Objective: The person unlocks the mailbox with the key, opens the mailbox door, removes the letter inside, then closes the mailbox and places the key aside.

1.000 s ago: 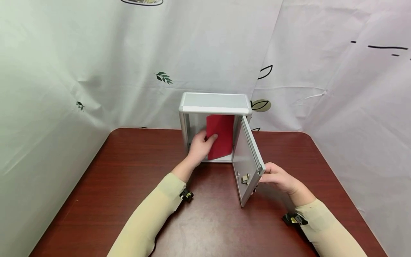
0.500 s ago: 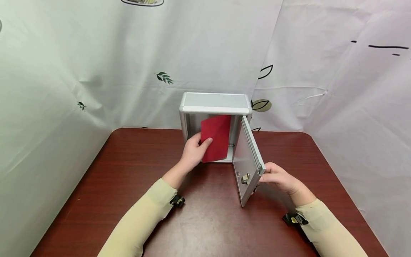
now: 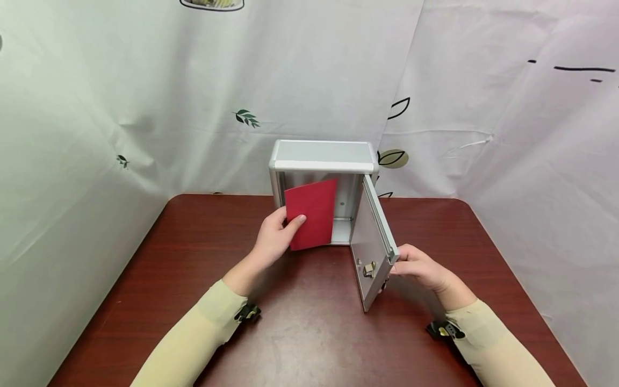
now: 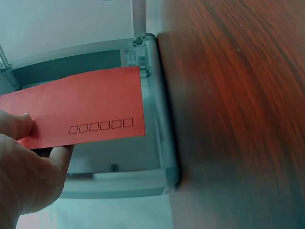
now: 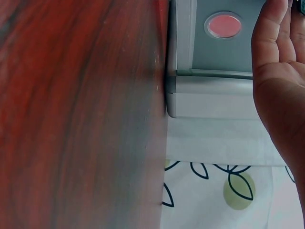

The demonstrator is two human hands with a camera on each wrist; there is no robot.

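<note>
My left hand pinches a red envelope along its left side, thumb on the near face. The envelope stands tilted at the front of a silver metal box, overlapping its opening. A row of printed squares shows on the envelope in the left wrist view. The box's hinged door is swung out toward me, with a lock cam on its inner face. At the door's free edge, my right hand grips it with thumb and fingers; the fingertips are partly hidden behind the door.
The box stands on a dark red wood-grain table near its back edge. White printed cloth hangs behind and at both sides. A round pinkish window shows on the door's outer face. A label sits inside the box.
My left hand has drawn the envelope leftward and toward me, from inside the box to its front opening. The right hand and door have stayed where they were.
</note>
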